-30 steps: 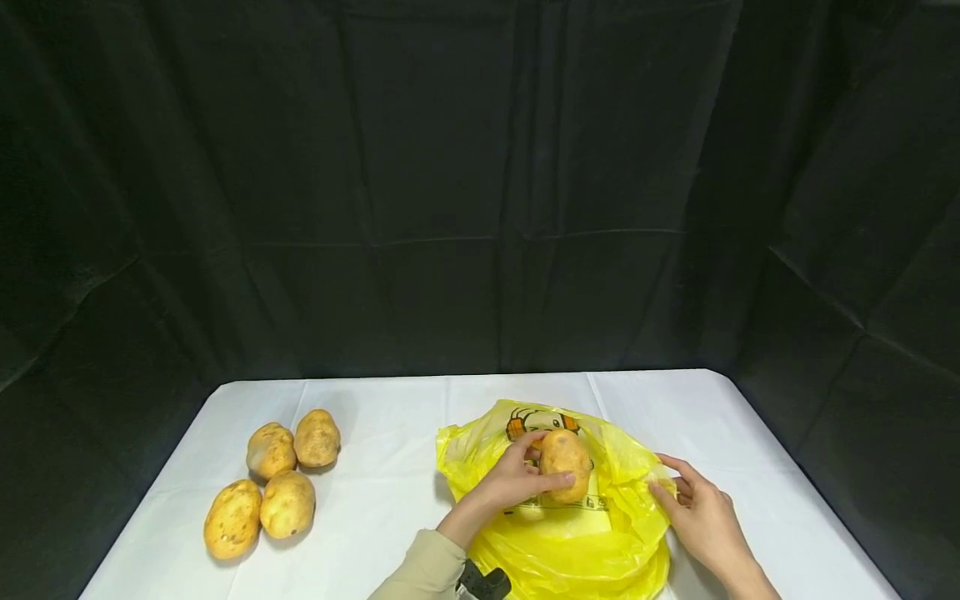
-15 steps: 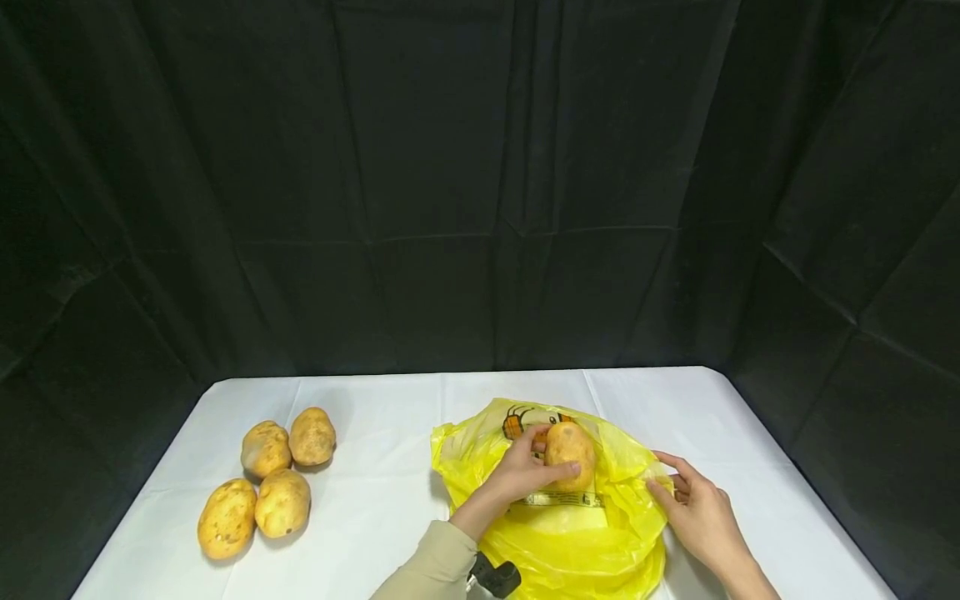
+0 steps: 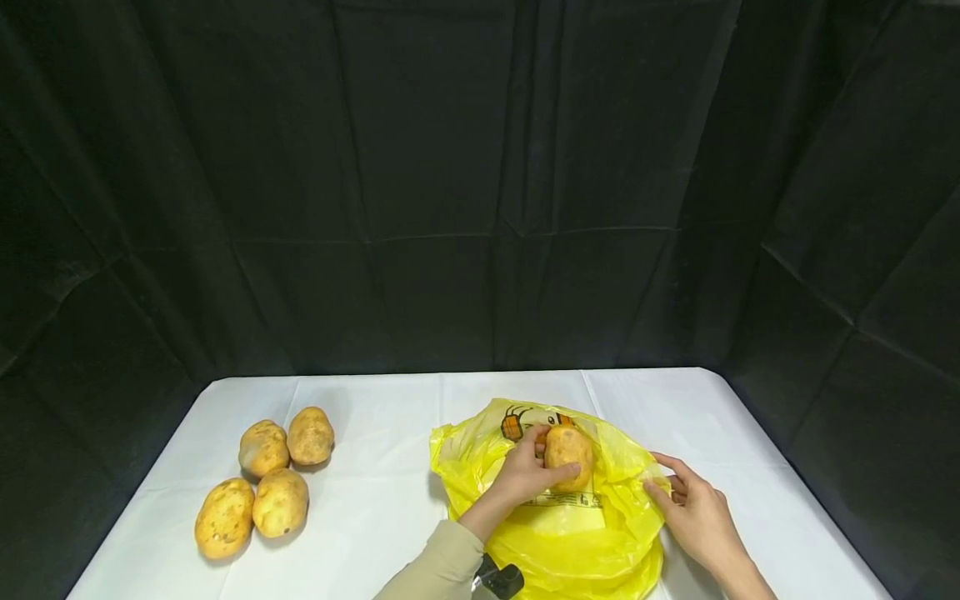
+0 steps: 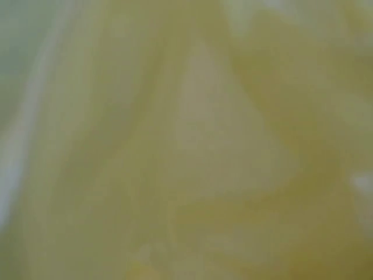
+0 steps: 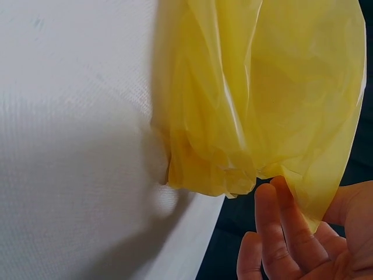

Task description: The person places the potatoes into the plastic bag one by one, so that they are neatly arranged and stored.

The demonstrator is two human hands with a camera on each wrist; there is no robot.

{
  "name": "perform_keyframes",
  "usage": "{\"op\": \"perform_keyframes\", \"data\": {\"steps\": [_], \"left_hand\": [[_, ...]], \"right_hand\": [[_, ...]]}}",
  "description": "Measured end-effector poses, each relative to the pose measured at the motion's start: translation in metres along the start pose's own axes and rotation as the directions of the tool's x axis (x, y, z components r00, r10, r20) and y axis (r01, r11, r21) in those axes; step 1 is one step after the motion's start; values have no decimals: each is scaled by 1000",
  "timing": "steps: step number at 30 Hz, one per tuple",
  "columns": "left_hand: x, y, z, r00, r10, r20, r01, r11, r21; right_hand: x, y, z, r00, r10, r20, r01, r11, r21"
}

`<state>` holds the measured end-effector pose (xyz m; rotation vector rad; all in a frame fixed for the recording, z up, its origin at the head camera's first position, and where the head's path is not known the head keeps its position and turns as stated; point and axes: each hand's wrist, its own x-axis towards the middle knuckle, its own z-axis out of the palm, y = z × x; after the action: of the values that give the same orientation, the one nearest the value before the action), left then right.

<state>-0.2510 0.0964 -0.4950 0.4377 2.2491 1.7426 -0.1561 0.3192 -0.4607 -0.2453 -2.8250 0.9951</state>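
In the head view my left hand [image 3: 523, 473] grips a potato [image 3: 568, 457] inside the mouth of a yellow plastic bag [image 3: 577, 554], thumb on its near side and fingers behind its left. A printed cartoon on the bag's far inner wall shows partly behind the potato. My right hand [image 3: 697, 517] pinches the bag's right edge between thumb and fingers. From the right wrist, the same hand [image 5: 297, 239] holds a corner of the bag [image 5: 233, 105]. Only blurred yellow film [image 4: 233, 128] fills the left wrist view, so the hand cannot be seen there.
Several potatoes [image 3: 280, 502] lie grouped at the left of the white-covered table [image 3: 382, 467]. Black cloth [image 3: 420, 183] hangs behind the table and along its sides. A dark wrist device [image 3: 501, 577] shows below the left sleeve [image 3: 442, 562].
The left hand has shifted slightly forward with the potato, deeper over the bag's printed inner wall. The right hand keeps its pinch on the edge. The whole view has drifted a little.
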Motion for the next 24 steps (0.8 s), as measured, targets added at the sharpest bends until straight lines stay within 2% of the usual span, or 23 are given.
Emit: {"op": "perform_keyframes", "data": {"steps": [13, 20, 24], "left_hand": [[4, 0, 4, 1000, 4, -24, -4, 1000, 18], [7, 3, 5, 995, -16, -94, 18, 1000, 14], [7, 3, 6, 994, -8, -110, 7, 1000, -5]], "right_hand": [[0, -8, -5, 1000, 11, 24, -11, 1000, -6], [0, -9, -7, 999, 29, 23, -28, 999, -15], [1, -9, -8, 999, 37, 31, -37, 999, -20]]}}
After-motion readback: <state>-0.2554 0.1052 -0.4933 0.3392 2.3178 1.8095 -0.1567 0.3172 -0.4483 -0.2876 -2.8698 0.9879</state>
